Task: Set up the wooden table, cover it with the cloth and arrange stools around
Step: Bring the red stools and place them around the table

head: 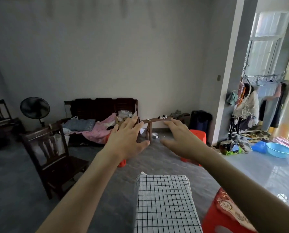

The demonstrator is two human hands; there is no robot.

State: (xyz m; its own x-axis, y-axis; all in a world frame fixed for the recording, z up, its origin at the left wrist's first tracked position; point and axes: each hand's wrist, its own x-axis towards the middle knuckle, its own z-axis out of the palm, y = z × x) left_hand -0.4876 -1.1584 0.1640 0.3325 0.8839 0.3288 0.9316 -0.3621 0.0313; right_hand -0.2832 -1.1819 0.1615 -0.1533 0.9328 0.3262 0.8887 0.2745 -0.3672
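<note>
Both hands, left hand (127, 140) and right hand (182, 138), reach out flat and hold nothing. The checked cloth (164, 204) lies below, maybe over the table. It looks soft and light; pinch its corners.

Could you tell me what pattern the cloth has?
White cloth with a dark grid check, in the head view.

A lived-in home: a dark wooden sofa (103, 113) strewn with bedding, a standing fan (34, 108) left of it, hung laundry (251, 105) far right.
</note>
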